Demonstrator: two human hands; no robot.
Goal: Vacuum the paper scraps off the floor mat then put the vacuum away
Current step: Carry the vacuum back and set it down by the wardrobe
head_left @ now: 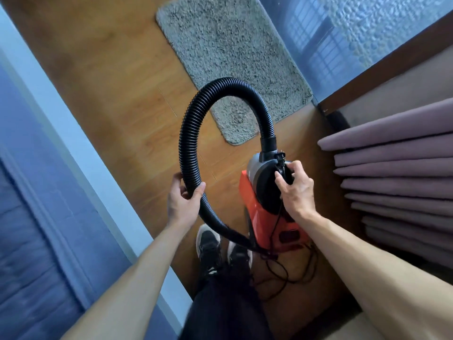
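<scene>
Stage of task, head view: floor mat [232, 50] lies in the upper centre of the frame on the wooden floor [117, 114], and no paper scraps show on its visible pile, though the black hose [220, 83] crosses its lower end and hides a strip; vacuuming therefore appears done, and the putting-away half appears under way but not finished.

Vacuum [248, 190], orange with a grey upper shell, sits at centre right of the frame, just beside the mat's lower corner and near the pleated curtain [404, 168]; whether it rests on the floor or is lifted cannot be told.

Left hand [182, 204], centre of the frame, is curled round the hose and grasps it where the loop descends; right hand [296, 190] pinches the black plug [282, 165] between thumb and fingers against the dark cap of the vacuum.

Power cord [289, 273] lies in loose tangles on the floor at lower centre, beside the shoes [208, 244]; judged remaining work: gather the cord, tame the hose, store the machine.

Counts: one mat; one vacuum; one hose; one cord with one plug; two hands; two shoes; visible scraps, none.
</scene>
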